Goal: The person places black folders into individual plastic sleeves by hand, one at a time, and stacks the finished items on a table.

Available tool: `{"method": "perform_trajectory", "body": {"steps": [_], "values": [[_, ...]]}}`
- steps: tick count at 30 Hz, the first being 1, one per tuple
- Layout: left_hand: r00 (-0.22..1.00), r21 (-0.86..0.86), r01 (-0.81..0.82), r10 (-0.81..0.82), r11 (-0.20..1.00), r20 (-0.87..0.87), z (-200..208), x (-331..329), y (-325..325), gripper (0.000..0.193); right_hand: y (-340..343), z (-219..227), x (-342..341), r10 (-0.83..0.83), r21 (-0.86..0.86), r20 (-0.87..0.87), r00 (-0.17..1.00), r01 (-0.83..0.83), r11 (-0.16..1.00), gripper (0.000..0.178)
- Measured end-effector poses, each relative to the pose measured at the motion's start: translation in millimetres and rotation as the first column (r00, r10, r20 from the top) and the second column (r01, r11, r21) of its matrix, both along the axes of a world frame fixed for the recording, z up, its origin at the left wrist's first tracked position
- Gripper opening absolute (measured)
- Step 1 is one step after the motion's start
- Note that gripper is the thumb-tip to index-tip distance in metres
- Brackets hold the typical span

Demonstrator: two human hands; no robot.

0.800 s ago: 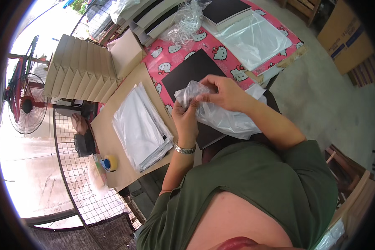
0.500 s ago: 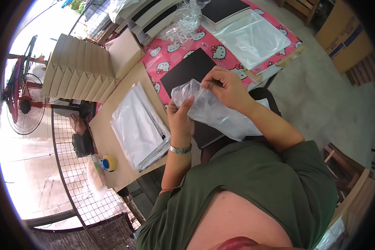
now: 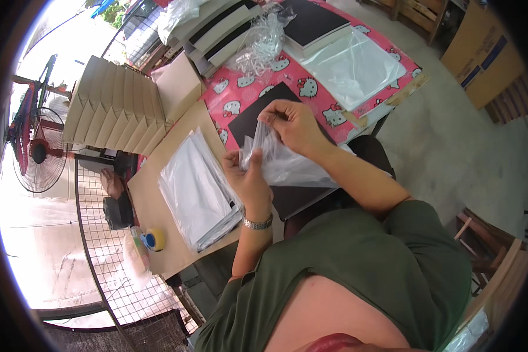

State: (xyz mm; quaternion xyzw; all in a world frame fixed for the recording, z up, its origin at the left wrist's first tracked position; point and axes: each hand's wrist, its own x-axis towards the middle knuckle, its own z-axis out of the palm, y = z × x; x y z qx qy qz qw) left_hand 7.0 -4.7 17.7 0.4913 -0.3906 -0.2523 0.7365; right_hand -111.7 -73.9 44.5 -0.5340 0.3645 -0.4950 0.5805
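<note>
A clear plastic bag [image 3: 296, 167] is gathered between my two hands, above a black flat cover or book [image 3: 249, 123] on the table. My left hand [image 3: 249, 179], with a metal watch on its wrist, grips the bag's near-left edge between thumb and fingers. My right hand [image 3: 293, 126] pinches the bag's upper edge and pulls it up into a narrow fold. The rest of the bag drapes towards my lap, partly hidden behind my right forearm. Left of my left hand lies a stack of filled clear plastic packs [image 3: 196, 190].
A pink patterned cloth [image 3: 232, 88] covers the far table. On it lie flat clear bags [image 3: 364, 70], a black-covered book [image 3: 317, 23] and tangled plastic strips [image 3: 258, 50]. Brown wrapped bundles [image 3: 114, 105] stand at left, near a tape roll [image 3: 155, 239] and a fan [image 3: 39, 149].
My right hand has shifted left and slightly down, drawing the bag's edge up into a tight fold. My left hand has moved slightly left and down, still gripping the bag.
</note>
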Motion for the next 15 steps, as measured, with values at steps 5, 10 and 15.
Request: {"method": "perform_trajectory", "body": {"steps": [5,10,15], "values": [[0.965,0.322,0.215,-0.15,0.922,-0.216,0.6,17.1,14.2,0.014,4.3,-17.0,4.9,0.16,-0.003,0.173,0.972,-0.162,0.987,0.019],[0.839,0.138,0.365,-0.261,0.921,-0.477,7.0,41.5,20.5,0.025,27.3,-14.0,-24.5,0.812,-0.039,0.046,0.581,-0.812,0.583,0.016],[0.709,0.386,0.706,-0.59,0.594,-0.387,-8.0,53.0,54.1,0.028,21.6,3.0,-66.5,0.724,-0.049,-0.015,0.69,-0.724,0.688,0.02]]}}
